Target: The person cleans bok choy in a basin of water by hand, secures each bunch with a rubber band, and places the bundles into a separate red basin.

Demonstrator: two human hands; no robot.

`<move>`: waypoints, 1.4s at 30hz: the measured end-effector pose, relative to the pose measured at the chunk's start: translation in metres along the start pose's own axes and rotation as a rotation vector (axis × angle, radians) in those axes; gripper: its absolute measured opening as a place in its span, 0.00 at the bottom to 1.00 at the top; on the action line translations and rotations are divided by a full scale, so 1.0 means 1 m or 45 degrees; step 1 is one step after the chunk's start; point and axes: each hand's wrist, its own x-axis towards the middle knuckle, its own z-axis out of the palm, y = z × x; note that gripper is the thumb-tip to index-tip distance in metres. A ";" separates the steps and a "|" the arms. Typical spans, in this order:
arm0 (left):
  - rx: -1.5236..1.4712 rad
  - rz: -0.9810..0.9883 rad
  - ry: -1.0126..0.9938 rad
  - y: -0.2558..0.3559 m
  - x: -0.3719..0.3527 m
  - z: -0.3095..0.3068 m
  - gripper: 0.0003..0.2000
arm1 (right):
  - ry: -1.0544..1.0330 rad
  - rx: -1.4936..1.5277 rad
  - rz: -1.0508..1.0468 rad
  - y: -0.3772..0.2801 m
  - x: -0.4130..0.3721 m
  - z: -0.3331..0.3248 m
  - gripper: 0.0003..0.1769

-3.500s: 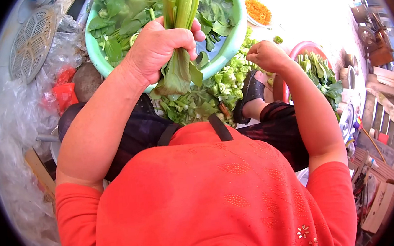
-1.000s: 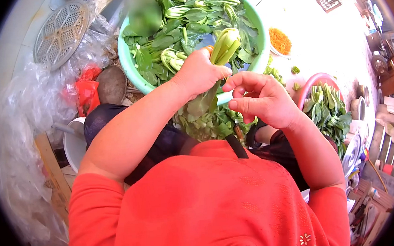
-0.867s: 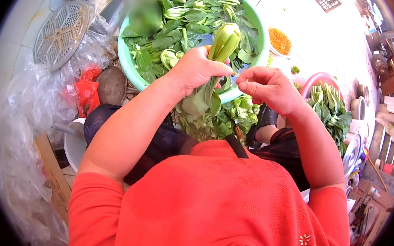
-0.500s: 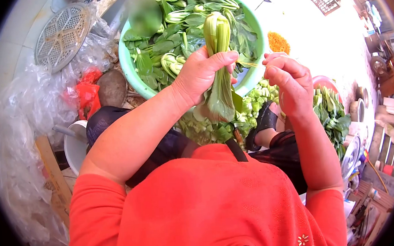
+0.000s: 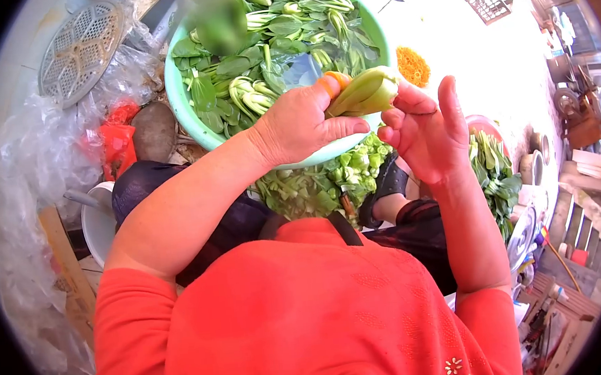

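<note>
My left hand [image 5: 299, 123] is closed around a head of bok choy [image 5: 369, 92], its pale base pointing right and its leaves hidden behind the hand. An orange band [image 5: 338, 79] shows at the index finger of that hand. Right beside the base is my right hand [image 5: 430, 133], fingers apart, one stretched upward and others bent near the base. Both hands are over the near right rim of a green tub [image 5: 381, 32]. Many bok choy heads [image 5: 251, 97] lie in water in the tub. A pile of orange bands [image 5: 413, 67] sits right of it.
Cut bok choy pieces [image 5: 363, 163] lie on the floor between my feet. More greens [image 5: 495, 174] stand by a pink basin [image 5: 486, 127] at right. Leftward are a white bucket [image 5: 97, 226], plastic bags [image 5: 26, 200] and a perforated lid [image 5: 83, 51].
The bok choy has tipped from base-up to base-right. The thin yellow band stretched between my hands no longer shows there. My right hand has opened from a pinch.
</note>
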 end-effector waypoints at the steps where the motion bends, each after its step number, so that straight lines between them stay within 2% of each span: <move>1: 0.199 0.131 0.018 -0.001 0.001 -0.001 0.27 | 0.116 -0.049 0.003 -0.002 -0.001 0.011 0.31; 2: 0.191 0.129 0.020 -0.001 0.002 -0.002 0.27 | 0.121 -0.054 0.008 -0.002 -0.001 0.008 0.31; 4: 0.632 0.136 -0.103 -0.001 0.003 -0.004 0.22 | 0.203 -0.202 0.050 -0.001 0.000 0.001 0.25; 5: 0.744 0.168 -0.127 -0.003 0.002 -0.003 0.21 | 0.246 -0.208 0.071 -0.001 0.000 0.001 0.17; 6: 0.737 0.163 -0.128 -0.003 0.002 -0.002 0.21 | 0.251 -0.209 0.078 0.000 0.000 0.001 0.17; 9: 0.867 0.187 -0.219 -0.004 -0.001 0.001 0.21 | 0.408 -0.360 0.124 0.005 0.003 0.005 0.08; 12: 0.893 0.115 -0.317 -0.002 -0.005 0.004 0.19 | 0.387 -0.464 0.194 0.014 0.007 -0.020 0.08; 14: 0.929 -0.051 -0.481 0.001 -0.005 0.006 0.18 | 0.420 -0.536 0.175 0.022 0.010 -0.020 0.07; 16: 0.938 -0.085 -0.529 0.001 -0.006 0.008 0.18 | 0.456 -0.825 0.103 0.028 0.013 -0.019 0.07; 18: 0.945 -0.124 -0.574 -0.001 -0.007 0.010 0.17 | 0.444 -0.911 0.105 0.035 0.013 -0.015 0.06; 21: 0.950 -0.199 -0.611 -0.004 -0.007 0.015 0.17 | 0.340 -1.384 0.105 0.047 0.011 -0.002 0.06; 22: 0.937 -0.262 -0.621 -0.006 -0.006 0.017 0.17 | 0.338 -1.385 0.109 0.052 0.013 -0.004 0.06; 24: 0.923 -0.328 -0.631 -0.012 -0.005 0.023 0.18 | 0.259 -1.670 -0.104 0.064 0.017 -0.012 0.06; 26: 0.815 -0.437 -0.490 -0.018 -0.003 0.028 0.19 | 0.252 -1.580 -0.075 0.068 0.020 -0.012 0.08; 28: 0.795 -0.425 -0.460 -0.018 -0.001 0.023 0.20 | 0.196 -1.652 -0.289 0.073 0.021 -0.014 0.08; 29: 0.774 -0.413 -0.428 -0.019 -0.001 0.021 0.20 | 0.195 -1.652 -0.289 0.070 0.020 -0.012 0.08; 32: 0.693 -0.476 -0.386 -0.023 0.001 0.015 0.21 | 0.208 -1.514 -0.161 0.054 0.016 0.004 0.08; 34: 0.584 -0.536 -0.363 -0.024 0.003 0.011 0.23 | 0.281 -1.345 0.051 0.046 0.014 0.004 0.09; 35: 0.473 -0.593 -0.341 -0.024 0.003 0.009 0.26 | 0.279 -1.333 0.070 0.046 0.013 0.003 0.11; 39: 0.233 -0.536 -0.164 -0.030 0.003 0.014 0.33 | 0.279 -1.397 0.079 0.050 0.015 -0.007 0.12; 41: -0.203 -0.514 -0.111 -0.028 0.003 0.016 0.39 | 0.311 -1.253 0.146 0.052 0.017 -0.007 0.15; 42: -0.203 -0.507 -0.108 -0.027 0.003 0.016 0.39 | 0.312 -1.258 0.139 0.051 0.018 -0.006 0.15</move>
